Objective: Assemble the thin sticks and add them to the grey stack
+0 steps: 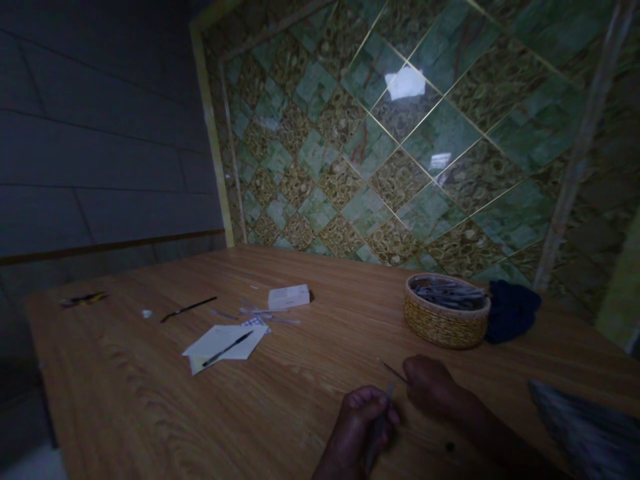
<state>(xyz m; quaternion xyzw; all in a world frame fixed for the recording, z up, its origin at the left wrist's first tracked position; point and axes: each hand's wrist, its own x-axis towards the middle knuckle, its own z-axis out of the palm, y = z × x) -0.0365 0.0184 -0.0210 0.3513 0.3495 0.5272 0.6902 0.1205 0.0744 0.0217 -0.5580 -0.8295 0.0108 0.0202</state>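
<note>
Near the front edge of the wooden table, my left hand is closed around a thin grey strip whose upper end sticks out past the thumb. Just to its right, my right hand is closed on a thin dark stick that points up and to the left, with a small light tip. The two hands are close together but apart. Behind my right hand stands a round woven basket filled with many thin grey strips. What lies inside my left palm is hidden.
A dark blue cloth lies beside the basket. A grey bundle is at the right edge. Left of centre are a small white box, papers with a pen, and loose strips. Farther left lie a black stick and pliers-like tools.
</note>
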